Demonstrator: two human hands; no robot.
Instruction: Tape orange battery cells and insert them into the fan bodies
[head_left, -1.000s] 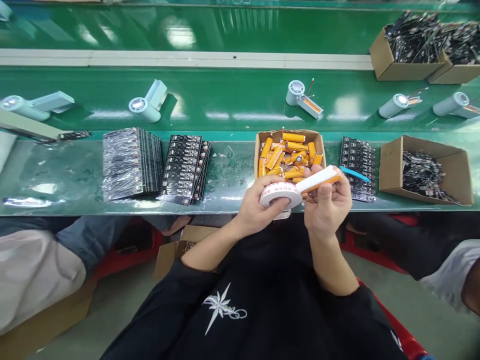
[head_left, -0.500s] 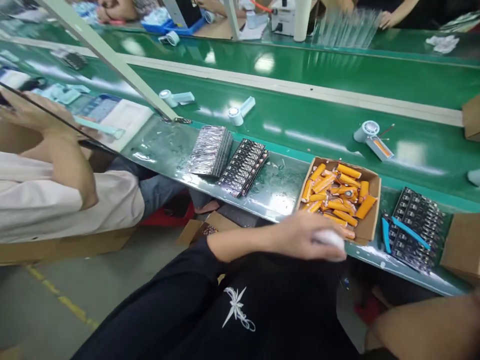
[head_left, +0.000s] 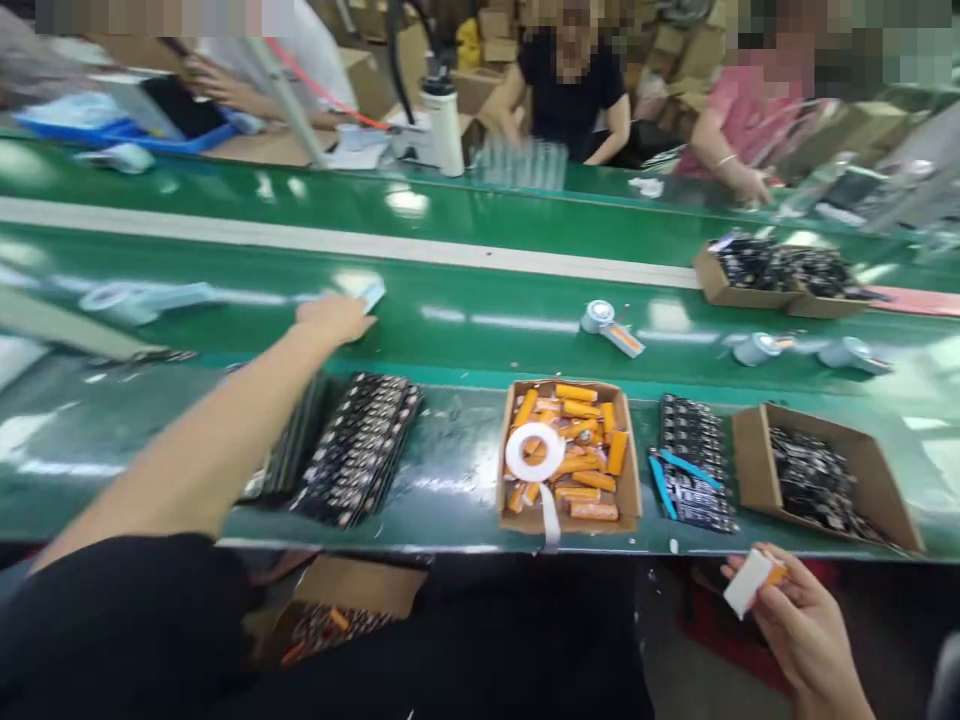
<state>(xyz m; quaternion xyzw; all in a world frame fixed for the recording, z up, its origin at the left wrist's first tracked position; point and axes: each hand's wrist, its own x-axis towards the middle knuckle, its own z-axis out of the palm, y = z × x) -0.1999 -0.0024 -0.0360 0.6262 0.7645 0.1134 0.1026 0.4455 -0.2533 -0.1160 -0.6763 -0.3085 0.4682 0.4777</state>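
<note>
My left hand (head_left: 337, 318) reaches out over the green conveyor belt, its fingers closed on a light-blue handheld fan (head_left: 371, 292) that is mostly hidden under it. At the lower right, my right hand (head_left: 806, 615) pinches an orange battery cell (head_left: 775, 573) with a white piece of tape (head_left: 748, 583) across it. Between my hands, a cardboard box (head_left: 636, 500) of orange battery cells stands on the bench. On those cells rests a white roll of tape (head_left: 514, 452), with a loose end hanging over the box's front.
Black circuit boards (head_left: 364, 440) are stacked left of the box. Blue-handled cutters (head_left: 662, 485) lie on more boards (head_left: 694, 425) at right, beside a box of black parts (head_left: 757, 450). Other fans (head_left: 598, 317) sit on the belt; co-workers (head_left: 574, 95) are across it.
My left hand has left the white tape roll on the battery cells and stretched forward left to a fan on the belt. My right hand has come into view with a taped cell. The view has shifted right.
</note>
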